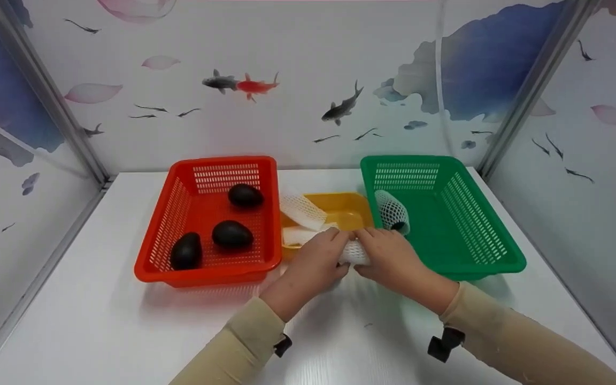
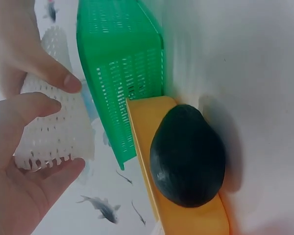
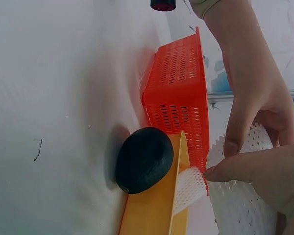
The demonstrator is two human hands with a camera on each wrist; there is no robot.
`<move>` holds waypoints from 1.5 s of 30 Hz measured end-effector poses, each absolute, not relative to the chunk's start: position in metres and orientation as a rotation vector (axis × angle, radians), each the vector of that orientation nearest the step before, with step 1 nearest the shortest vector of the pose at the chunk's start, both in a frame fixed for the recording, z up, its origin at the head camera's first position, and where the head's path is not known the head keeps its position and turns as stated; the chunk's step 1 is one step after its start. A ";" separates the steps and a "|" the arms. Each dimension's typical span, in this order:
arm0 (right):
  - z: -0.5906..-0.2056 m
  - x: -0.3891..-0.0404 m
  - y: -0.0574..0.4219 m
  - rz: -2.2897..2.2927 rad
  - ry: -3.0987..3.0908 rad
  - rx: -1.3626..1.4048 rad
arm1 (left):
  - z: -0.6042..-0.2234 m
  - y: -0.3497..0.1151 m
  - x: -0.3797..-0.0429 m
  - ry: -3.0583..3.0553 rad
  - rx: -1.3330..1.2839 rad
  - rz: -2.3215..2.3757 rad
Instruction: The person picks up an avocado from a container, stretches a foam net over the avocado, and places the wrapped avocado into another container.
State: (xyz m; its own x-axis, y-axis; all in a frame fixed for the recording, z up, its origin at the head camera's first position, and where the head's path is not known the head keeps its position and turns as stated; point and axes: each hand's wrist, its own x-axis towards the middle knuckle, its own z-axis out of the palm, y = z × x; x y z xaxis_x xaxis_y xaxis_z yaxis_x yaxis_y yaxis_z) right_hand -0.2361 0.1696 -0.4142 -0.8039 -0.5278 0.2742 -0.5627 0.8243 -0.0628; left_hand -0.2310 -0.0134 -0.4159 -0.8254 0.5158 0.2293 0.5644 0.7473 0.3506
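Both hands hold a white foam net sleeve (image 1: pixel 354 253) between them, in front of the yellow tray. My left hand (image 1: pixel 316 262) grips one end and my right hand (image 1: pixel 393 262) the other, thumbs on the near side. In the left wrist view the sleeve (image 2: pixel 63 129) looks like an open-ended tube. A dark avocado (image 2: pixel 188 156) lies on the table against the tray's near side, below the hands; the right wrist view shows this avocado (image 3: pixel 144 160) too, while the hands hide it from the head view.
Left stands a red basket (image 1: pixel 153 235) with three dark avocados (image 1: pixel 232 234). A yellow tray (image 1: pixel 348 202) in the middle holds white foam sleeves (image 1: pixel 302 211). On the right, a green basket (image 1: pixel 447 224) contains a sleeved avocado (image 1: pixel 393 211) by its left wall. Patterned panels enclose the table.
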 end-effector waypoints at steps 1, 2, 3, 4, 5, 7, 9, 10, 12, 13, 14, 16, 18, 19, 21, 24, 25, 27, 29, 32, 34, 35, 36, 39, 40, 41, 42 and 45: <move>-0.415 -0.236 0.170 0.210 -2.760 0.837 | -0.416 -0.014 -0.231 -2.829 -0.876 -0.643; -0.415 -0.236 0.170 0.214 -2.762 0.834 | -0.416 -0.014 -0.231 -2.832 -0.876 -0.659; -0.415 -0.236 0.171 0.216 -2.764 0.831 | -0.416 -0.015 -0.231 -2.835 -0.876 -0.671; -0.415 -0.236 0.171 0.219 -2.766 0.829 | -0.416 -0.015 -0.231 -2.835 -0.880 -0.671; -0.416 -0.236 0.172 0.224 -2.771 0.826 | -0.417 -0.016 -0.231 -2.836 -0.882 -0.666; -0.417 -0.237 0.173 0.231 -2.775 0.824 | -0.418 -0.018 -0.231 -2.833 -0.885 -0.655; -0.418 -0.237 0.173 0.233 -2.772 0.829 | -0.420 -0.021 -0.231 -2.834 -0.878 -0.647; -0.418 -0.237 0.174 0.234 -2.767 0.835 | -0.420 -0.022 -0.231 -2.831 -0.875 -0.638; -0.419 -0.237 0.175 0.233 -2.756 0.845 | -0.422 -0.024 -0.232 -2.829 -0.867 -0.637; -0.420 -0.237 0.175 0.233 -2.749 0.849 | -0.423 -0.026 -0.232 -2.829 -0.863 -0.637; -0.420 -0.236 0.176 0.239 -2.746 0.850 | -0.423 -0.027 -0.232 -2.834 -0.858 -0.636; -0.420 -0.235 0.178 0.243 -2.751 0.849 | -0.425 -0.029 -0.232 -2.856 -0.846 -0.628; -0.420 -0.234 0.179 0.248 -2.758 0.852 | -0.426 -0.031 -0.233 -2.902 -0.824 -0.607; -0.420 -0.233 0.179 0.250 -2.765 0.850 | -0.427 -0.032 -0.234 -2.928 -0.813 -0.591; -0.420 -0.231 0.180 0.251 -2.778 0.852 | -0.429 -0.033 -0.235 -2.972 -0.800 -0.535; -0.419 -0.229 0.181 0.257 -2.788 0.851 | -0.435 -0.035 -0.237 -3.009 -0.801 -0.440; -0.419 -0.229 0.181 0.257 -2.794 0.847 | -0.437 -0.036 -0.238 -3.015 -0.806 -0.410; -0.418 -0.227 0.182 0.258 -2.799 0.842 | -0.442 -0.037 -0.239 -3.023 -0.814 -0.360; -0.418 -0.226 0.182 0.261 -2.802 0.838 | -0.447 -0.039 -0.239 -3.036 -0.815 -0.320; -0.418 -0.224 0.182 0.261 -2.787 0.849 | -0.452 -0.039 -0.240 -3.036 -0.821 -0.269; -0.418 -0.223 0.182 0.264 -2.775 0.866 | -0.454 -0.040 -0.240 -3.033 -0.825 -0.261; -0.419 -0.223 0.183 0.261 -2.767 0.875 | -0.454 -0.039 -0.240 -3.032 -0.825 -0.266; -0.419 -0.223 0.183 0.259 -2.758 0.884 | -0.455 -0.039 -0.240 -3.029 -0.827 -0.276; -0.420 -0.222 0.184 0.256 -2.745 0.899 | -0.457 -0.039 -0.242 -3.036 -0.830 -0.279; -0.420 -0.222 0.184 0.256 -2.743 0.903 | -0.457 -0.039 -0.242 -3.043 -0.826 -0.271; -0.420 -0.222 0.184 0.255 -2.740 0.910 | -0.458 -0.039 -0.242 -3.050 -0.820 -0.261; -0.420 -0.221 0.185 0.255 -2.738 0.919 | -0.459 -0.039 -0.242 -3.057 -0.815 -0.249; -0.421 -0.220 0.185 0.237 -2.734 0.958 | -0.460 -0.038 -0.242 -3.076 -0.798 -0.203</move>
State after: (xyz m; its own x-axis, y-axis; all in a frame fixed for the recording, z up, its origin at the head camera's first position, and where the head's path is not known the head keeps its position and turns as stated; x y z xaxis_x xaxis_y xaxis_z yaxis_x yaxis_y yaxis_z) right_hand -0.2202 0.1854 -0.4207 -0.7582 -0.5925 0.2722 -0.6305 0.7726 -0.0746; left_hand -0.2422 -0.0384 -0.4597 -0.8736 0.4866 -0.0092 0.4811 0.8664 0.1340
